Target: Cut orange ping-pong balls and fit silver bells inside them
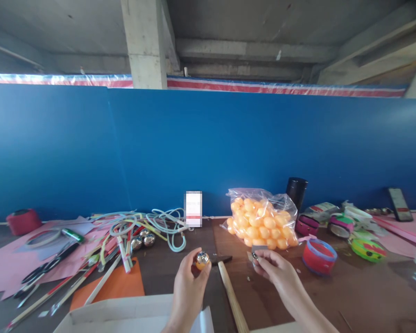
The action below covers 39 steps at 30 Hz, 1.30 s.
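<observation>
My left hand (190, 286) pinches a shiny metal ball (203, 260) between thumb and fingers, above the table's middle. To its right, my right hand (275, 267) is closed on a small shiny metal piece (255, 257), too small to name surely. A hammer with a wooden handle (231, 296) and dark head (222, 260) lies between the two hands. Just behind the right hand stands a clear bag of orange balls (261, 224). The two hands are apart from each other.
White box (125, 307) at the front left; more metal balls (143, 239), coiled tubing (166, 224), scissors (43, 268) and pink paper (7, 268) on the left. On the right are a red-blue tape roll (319, 255), a green item (367, 249) and a phone (400, 205). A blue panel (208, 148) closes off the back.
</observation>
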Each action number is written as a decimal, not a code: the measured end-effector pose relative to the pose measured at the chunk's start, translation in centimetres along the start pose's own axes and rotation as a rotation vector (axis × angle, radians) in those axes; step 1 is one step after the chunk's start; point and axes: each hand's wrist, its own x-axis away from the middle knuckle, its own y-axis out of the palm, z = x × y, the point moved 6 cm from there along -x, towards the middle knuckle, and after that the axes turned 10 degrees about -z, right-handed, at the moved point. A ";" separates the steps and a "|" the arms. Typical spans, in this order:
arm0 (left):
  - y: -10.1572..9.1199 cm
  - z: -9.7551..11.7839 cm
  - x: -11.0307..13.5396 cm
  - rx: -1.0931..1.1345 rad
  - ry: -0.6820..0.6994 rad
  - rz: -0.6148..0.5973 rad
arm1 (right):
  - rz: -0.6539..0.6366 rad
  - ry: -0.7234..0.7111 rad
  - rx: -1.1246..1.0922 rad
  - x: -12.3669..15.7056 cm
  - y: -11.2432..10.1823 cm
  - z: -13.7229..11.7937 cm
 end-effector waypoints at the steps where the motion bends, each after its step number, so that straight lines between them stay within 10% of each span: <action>1: 0.0 0.0 0.0 0.009 -0.004 -0.004 | -0.007 0.009 -0.038 0.2 0.2 -0.1; 39: 1.2 0.7 0.4 0.256 -0.059 -0.137 | -0.219 0.105 -0.349 2.0 3.2 -0.2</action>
